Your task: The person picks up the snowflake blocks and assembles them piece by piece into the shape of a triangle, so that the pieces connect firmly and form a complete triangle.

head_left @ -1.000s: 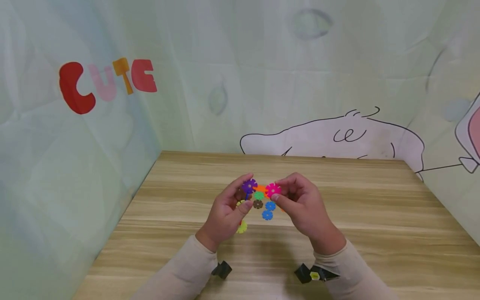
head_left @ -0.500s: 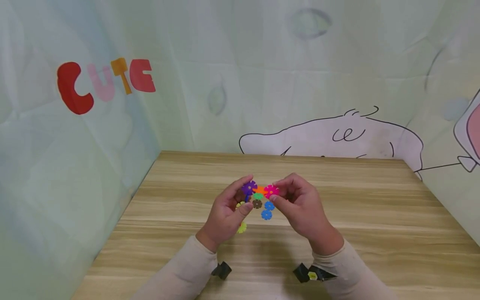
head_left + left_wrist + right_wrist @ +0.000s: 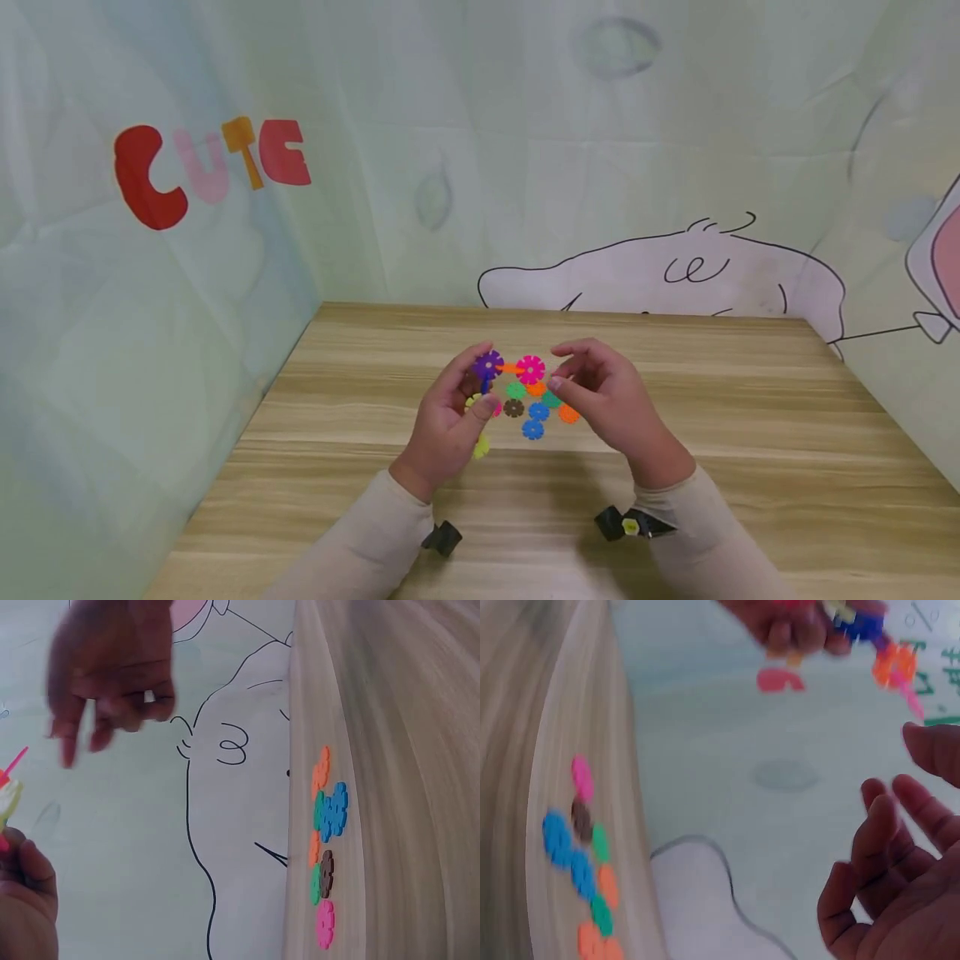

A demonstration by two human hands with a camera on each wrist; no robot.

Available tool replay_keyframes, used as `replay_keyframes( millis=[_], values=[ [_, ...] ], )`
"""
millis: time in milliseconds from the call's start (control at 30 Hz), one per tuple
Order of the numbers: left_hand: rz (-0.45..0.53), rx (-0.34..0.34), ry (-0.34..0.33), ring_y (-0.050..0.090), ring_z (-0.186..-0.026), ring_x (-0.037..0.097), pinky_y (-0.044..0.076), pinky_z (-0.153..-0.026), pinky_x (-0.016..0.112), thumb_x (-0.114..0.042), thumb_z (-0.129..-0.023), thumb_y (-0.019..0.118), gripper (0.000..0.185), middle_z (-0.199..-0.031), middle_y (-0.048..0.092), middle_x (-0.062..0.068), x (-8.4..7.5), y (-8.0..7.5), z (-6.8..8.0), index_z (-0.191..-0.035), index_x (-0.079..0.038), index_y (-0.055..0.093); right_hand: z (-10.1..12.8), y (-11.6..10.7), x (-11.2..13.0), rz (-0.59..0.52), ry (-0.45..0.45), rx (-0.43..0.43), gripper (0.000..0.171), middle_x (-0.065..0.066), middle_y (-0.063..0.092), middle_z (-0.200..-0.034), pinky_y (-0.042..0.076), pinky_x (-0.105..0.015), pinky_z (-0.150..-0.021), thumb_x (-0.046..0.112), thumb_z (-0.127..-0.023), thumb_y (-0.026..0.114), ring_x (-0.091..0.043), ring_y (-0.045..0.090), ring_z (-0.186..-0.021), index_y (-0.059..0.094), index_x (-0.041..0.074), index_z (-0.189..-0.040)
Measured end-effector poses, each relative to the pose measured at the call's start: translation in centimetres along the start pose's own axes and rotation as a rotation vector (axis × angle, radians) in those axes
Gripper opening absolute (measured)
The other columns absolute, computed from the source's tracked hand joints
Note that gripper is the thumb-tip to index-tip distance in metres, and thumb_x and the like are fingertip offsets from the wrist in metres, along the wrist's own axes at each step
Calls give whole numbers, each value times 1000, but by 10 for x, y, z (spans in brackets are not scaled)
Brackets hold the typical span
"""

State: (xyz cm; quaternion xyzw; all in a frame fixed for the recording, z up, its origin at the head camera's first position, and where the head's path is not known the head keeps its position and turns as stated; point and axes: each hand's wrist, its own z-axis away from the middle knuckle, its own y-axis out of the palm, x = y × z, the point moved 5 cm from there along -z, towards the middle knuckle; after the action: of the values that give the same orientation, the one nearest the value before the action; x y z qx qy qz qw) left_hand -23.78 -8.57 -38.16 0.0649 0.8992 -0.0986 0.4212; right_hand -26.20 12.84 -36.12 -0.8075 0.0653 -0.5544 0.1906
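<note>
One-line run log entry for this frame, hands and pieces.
left hand: holds joined snowflake pieces | right hand: fingers relaxed, holds nothing | loose discs: on table

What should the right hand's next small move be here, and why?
Probably a short reach down to one loose snowflake disc, such as the orange disc. The right hand holds nothing, its fingers loosely curled beside the pink disc, while the left hand holds the joined cluster above the table. Loose discs lie just below the right fingertips.
</note>
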Motion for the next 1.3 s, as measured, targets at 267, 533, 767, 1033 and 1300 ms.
replay_keyframes(
  millis=[267, 533, 767, 1033, 1300],
  values=[
    [4, -19, 25, 58, -100, 17, 56, -82, 19, -1, -104, 61, 55, -123, 57, 22, 0, -3, -1, -156, -5, 45, -16, -10, -68, 426, 323, 80, 30, -11, 69, -99, 51, -32, -65, 23, -98, 76, -23, 59, -80, 74, 7, -123],
    [7, -2, 28, 59, -103, 14, 58, -87, 20, -6, -105, 61, 55, -126, 57, 23, 0, -3, -1, -157, -5, 44, -10, 2, -100, 583, 349, 259, 23, -10, 75, -120, 57, -44, -91, 13, -93, 76, -24, 65, -98, 80, 7, -116],
    [-9, -4, 26, 59, -104, 15, 57, -90, 21, -8, -105, 62, 54, -127, 58, 22, 0, -3, -1, -157, -6, 45, -8, 5, -100, 591, 356, 285, 21, -9, 75, -119, 55, -50, -100, 10, -89, 79, -28, 67, -108, 80, 7, -110],
    [6, -4, 34, 59, -104, 14, 57, -90, 20, -11, -106, 61, 54, -127, 57, 24, 0, -3, -1, -157, -4, 44, -8, 6, -98, 624, 336, 300, 19, -7, 74, -111, 51, -35, -77, 4, -83, 80, -20, 57, -80, 76, 10, -101],
    [13, -10, 30, 57, -104, 12, 55, -92, 18, -12, -107, 61, 54, -127, 55, 30, -1, -3, -1, -157, -3, 43, -5, 5, -97, 587, 363, 308, 24, -4, 65, -87, 46, -32, -66, 2, -81, 80, -20, 55, -73, 66, 9, -99]
  ],
)
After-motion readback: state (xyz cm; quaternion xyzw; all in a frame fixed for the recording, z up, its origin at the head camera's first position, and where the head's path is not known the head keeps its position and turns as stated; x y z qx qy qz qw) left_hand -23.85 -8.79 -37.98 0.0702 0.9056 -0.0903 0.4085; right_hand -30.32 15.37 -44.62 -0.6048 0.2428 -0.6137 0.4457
